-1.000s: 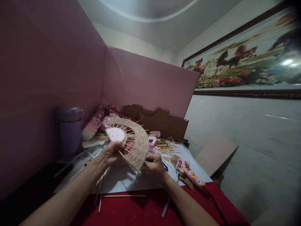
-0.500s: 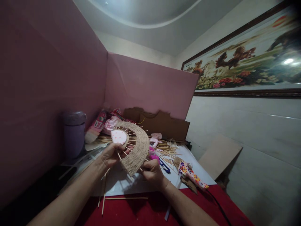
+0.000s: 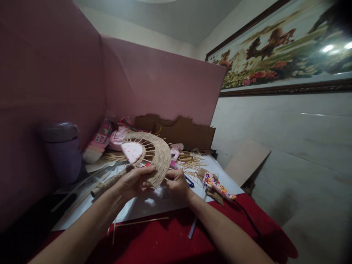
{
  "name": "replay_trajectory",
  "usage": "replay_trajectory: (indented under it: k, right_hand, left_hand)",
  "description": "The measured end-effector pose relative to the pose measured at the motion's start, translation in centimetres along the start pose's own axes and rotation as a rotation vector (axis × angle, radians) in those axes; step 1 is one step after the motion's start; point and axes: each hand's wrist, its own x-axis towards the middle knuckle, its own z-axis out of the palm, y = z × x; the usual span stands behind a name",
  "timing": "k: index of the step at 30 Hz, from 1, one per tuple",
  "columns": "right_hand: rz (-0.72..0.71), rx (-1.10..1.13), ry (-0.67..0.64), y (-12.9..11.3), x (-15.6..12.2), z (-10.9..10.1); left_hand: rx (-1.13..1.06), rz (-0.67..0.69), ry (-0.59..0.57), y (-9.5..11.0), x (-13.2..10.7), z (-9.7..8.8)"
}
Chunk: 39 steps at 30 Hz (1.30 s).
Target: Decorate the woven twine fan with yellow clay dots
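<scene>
I hold up a half-round woven fan piece of tan twine wound over thin wooden sticks, with a pink dotted fabric centre. My left hand grips its lower edge, fingers curled round the woven band. My right hand pinches the band's lower right end, fingers closed on it. The piece stands above a white board on a red cloth.
A purple lidded cup stands at the left by the pink partition. Loose sticks, pink packets, cardboard pieces and a flower-patterned glue gun with a black cord lie around. A stick rests on the cloth.
The view has tilted and shifted. My left hand moved from the sticks near the centre down to the band's lower edge, closer to my right hand, and the piece has turned a little.
</scene>
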Motion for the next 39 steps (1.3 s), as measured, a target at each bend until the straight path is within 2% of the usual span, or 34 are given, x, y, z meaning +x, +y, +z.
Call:
replay_trajectory:
  k: [3, 10, 17, 23, 32, 39]
  right_hand:
    - [0.001, -0.008, 0.042, -0.1, 0.1, -0.3]
    - [-0.014, -0.018, 0.038, -0.2, 0.2, -0.5]
    - [0.002, -0.022, 0.041, -0.2, 0.1, -0.5]
    - [-0.057, -0.082, 0.107, -0.7, -0.1, -0.8]
    - [-0.13, -0.161, 0.13, -1.0, -0.4, -0.9]
    - [-0.162, -0.19, 0.145, -1.4, -0.6, -1.0]
  left_hand:
    - [0.055, -0.079, -0.1, 0.1, -0.6, 0.3]
    - [0.054, -0.083, 0.017, -0.1, -0.6, 0.9]
    - [0.03, -0.071, -0.003, 0.4, -0.8, 0.9]
    - [-0.014, -0.07, 0.005, 0.6, -0.8, 0.8]
    - [0.054, -0.079, 0.008, 0.6, -0.6, 0.3]
    - [0.014, -0.074, -0.004, 0.7, -0.7, 0.4]
